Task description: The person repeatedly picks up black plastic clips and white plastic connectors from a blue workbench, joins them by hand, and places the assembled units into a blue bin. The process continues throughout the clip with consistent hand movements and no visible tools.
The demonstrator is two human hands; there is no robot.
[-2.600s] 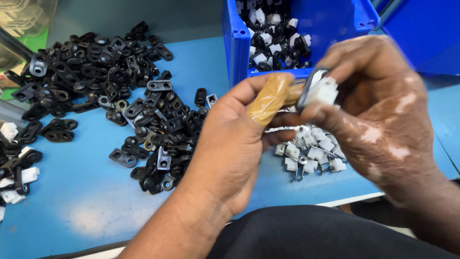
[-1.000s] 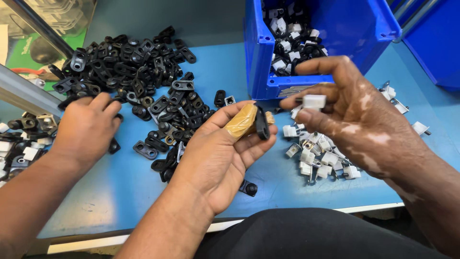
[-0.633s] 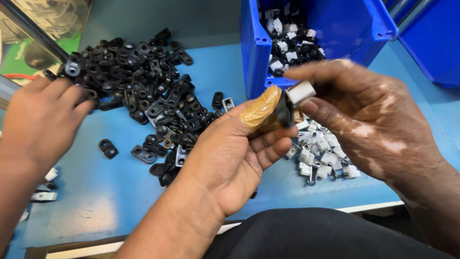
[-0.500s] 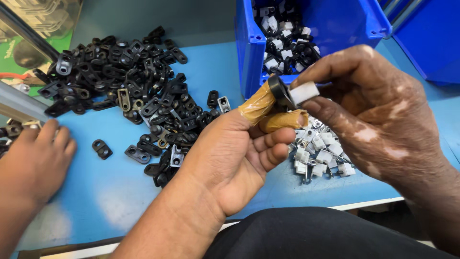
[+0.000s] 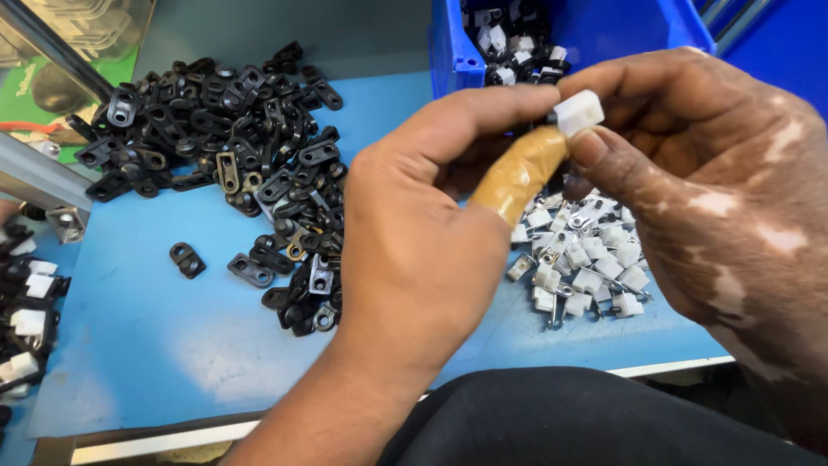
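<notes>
My left hand (image 5: 423, 233) and my right hand (image 5: 699, 173) meet above the blue table (image 5: 129, 345). Together they pinch a small white plastic block (image 5: 578, 112) with a dark piece hidden behind it. One left finger is wrapped in tan tape (image 5: 522, 173). Under the hands lies a small heap of white clips (image 5: 586, 259). A big pile of black metal brackets (image 5: 233, 147) spreads to the left.
A blue bin (image 5: 604, 34) holding black-and-white assembled parts stands at the back right. More assembled pieces (image 5: 26, 319) lie at the left edge. A single black bracket (image 5: 185, 259) sits apart. A metal rail (image 5: 34, 173) crosses the upper left.
Another person's hand at the left has left the view. My hands have come closer to the camera, and the white block now sits at my fingertips against the dark piece.
</notes>
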